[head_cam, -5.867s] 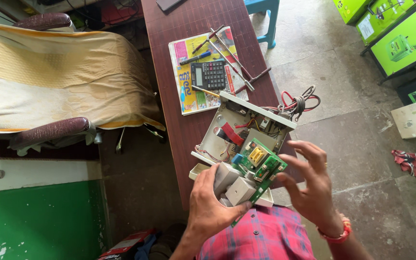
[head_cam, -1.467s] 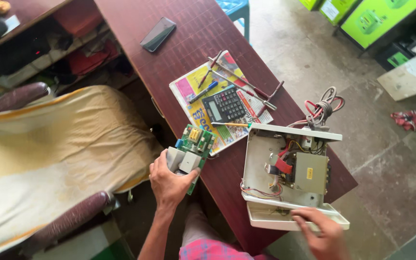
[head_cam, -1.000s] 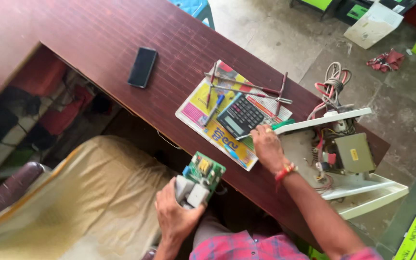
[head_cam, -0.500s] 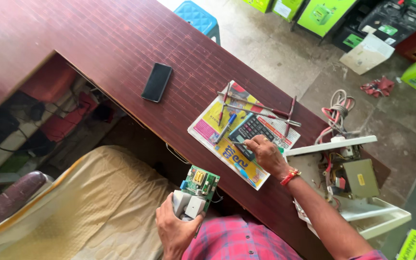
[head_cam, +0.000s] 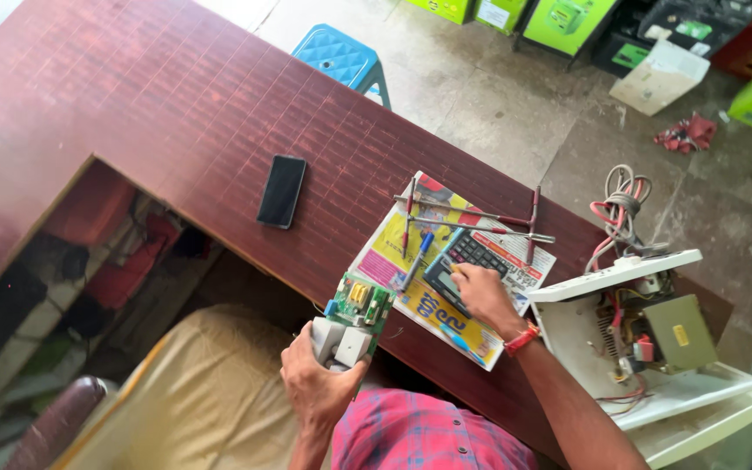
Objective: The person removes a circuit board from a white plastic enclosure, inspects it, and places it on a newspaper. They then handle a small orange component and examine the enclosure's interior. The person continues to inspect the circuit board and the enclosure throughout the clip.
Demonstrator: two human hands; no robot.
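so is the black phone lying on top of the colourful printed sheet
No, the flat black phone lies on the bare dark red wooden desk, apart from the colourful printed paper sheet to its right.

a long dark red-brown desk (head_cam: 176, 113) with a fine grid pattern runs diagonally through the view. beyond it lies a grey concrete floor (head_cam: 498, 113), worn and stained, in daylight. a blue plastic stool (head_cam: 341, 59) stands just beside the desk's far edge. bright green boxes (head_cam: 567, 22) line the far side. a chair with a tan cloth cover (head_cam: 202, 400) sits nearest the camera.
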